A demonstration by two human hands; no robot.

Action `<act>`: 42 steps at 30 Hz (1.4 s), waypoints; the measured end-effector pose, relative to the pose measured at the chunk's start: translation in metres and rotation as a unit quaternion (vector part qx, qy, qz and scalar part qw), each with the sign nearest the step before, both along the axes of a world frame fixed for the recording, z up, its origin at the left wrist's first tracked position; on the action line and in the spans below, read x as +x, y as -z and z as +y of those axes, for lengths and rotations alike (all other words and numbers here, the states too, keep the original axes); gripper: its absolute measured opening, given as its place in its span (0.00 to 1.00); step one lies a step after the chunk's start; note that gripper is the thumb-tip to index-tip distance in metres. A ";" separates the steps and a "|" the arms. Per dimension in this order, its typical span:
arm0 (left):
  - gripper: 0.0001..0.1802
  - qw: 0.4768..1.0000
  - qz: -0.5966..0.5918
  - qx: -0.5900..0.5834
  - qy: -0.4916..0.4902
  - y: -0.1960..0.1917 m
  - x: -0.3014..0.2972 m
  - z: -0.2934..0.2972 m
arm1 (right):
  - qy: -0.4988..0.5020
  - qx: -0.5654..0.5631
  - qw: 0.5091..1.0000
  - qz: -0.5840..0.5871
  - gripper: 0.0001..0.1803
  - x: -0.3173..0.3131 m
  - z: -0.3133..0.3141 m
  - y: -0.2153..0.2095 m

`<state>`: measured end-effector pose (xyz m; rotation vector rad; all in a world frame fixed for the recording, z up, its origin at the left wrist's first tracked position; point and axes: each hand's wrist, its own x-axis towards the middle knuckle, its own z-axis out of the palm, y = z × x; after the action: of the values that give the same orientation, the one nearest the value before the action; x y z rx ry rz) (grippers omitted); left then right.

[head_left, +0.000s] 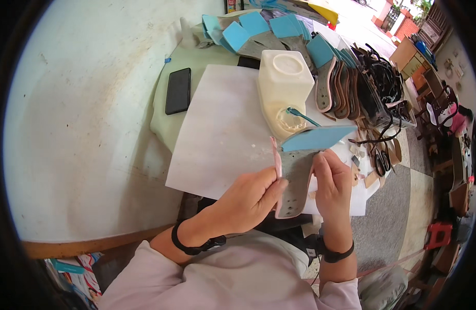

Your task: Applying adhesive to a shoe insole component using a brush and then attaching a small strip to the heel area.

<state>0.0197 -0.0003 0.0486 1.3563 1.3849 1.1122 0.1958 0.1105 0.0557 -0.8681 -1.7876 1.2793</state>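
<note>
Above the near edge of the table I hold a grey insole-like piece (296, 178) with small punched holes, pinkish edges and a light-blue flap (318, 137) at its far end. My left hand (248, 201) pinches its left edge, thumb on the grey face. On the opposite edge my right hand (332, 178) is closed, thumb and fingers pressed together. Just beyond the piece is a cream plastic container (284, 82), its cut opening facing me. A thin teal handle (303, 117) sticks out of that opening; its other end is hidden inside.
White sheets (212, 139) cover the table. A black phone (178, 91) lies at left. Similar pieces with blue flaps (253, 33) are piled at the back; more (342, 88) stand in a row beside a bin of black straps (385, 77). Scissors (381, 159) and scraps lie right.
</note>
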 end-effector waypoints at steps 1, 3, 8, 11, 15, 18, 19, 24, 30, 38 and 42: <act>0.14 0.998 -0.051 0.003 -0.024 0.001 0.001 0.001 | 0.023 0.024 0.999 -0.008 0.16 0.000 -0.002 -0.001; 0.19 0.986 -0.153 0.008 -0.071 0.003 0.005 0.002 | 0.052 0.058 0.997 -0.009 0.17 0.000 -0.002 -0.001; 0.27 0.959 -0.224 0.094 -0.147 0.005 -0.002 0.014 | 0.068 0.040 0.997 -0.007 0.19 0.001 0.001 0.007; 0.23 0.956 -0.251 0.087 -0.127 0.008 -0.005 0.019 | 0.081 0.032 0.996 -0.008 0.18 -0.004 -0.004 0.006; 0.17 0.946 -0.296 0.074 -0.107 0.007 -0.012 0.024 | 0.081 0.042 0.996 -0.005 0.18 0.000 -0.003 0.010; 0.12 0.934 -0.340 0.062 -0.090 0.008 -0.017 0.025 | 0.082 0.024 0.996 -0.008 0.17 0.002 -0.004 0.007; 0.10 0.931 -0.349 0.060 -0.084 0.008 -0.018 0.025 | 0.087 0.009 0.996 -0.008 0.18 0.001 -0.005 0.007; 0.05 0.940 -0.318 0.108 -0.064 0.016 -0.018 0.025 | 0.082 -0.032 0.996 0.001 0.18 0.002 -0.005 0.010; 0.05 0.939 -0.286 0.188 -0.037 0.025 -0.018 0.028 | 0.063 -0.068 0.996 0.000 0.16 0.006 -0.003 0.017; 0.06 0.943 -0.281 0.179 -0.020 0.025 -0.018 0.028 | 0.047 -0.054 0.997 0.013 0.14 0.004 -0.004 0.017; 0.06 0.944 -0.256 0.206 -0.028 0.024 -0.016 0.030 | 0.044 -0.048 0.998 -0.001 0.14 0.005 -0.003 0.017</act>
<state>0.0040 0.0300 0.0241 1.1852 0.8409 1.7176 0.2012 0.1073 0.0392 -0.9895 -1.6819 1.3168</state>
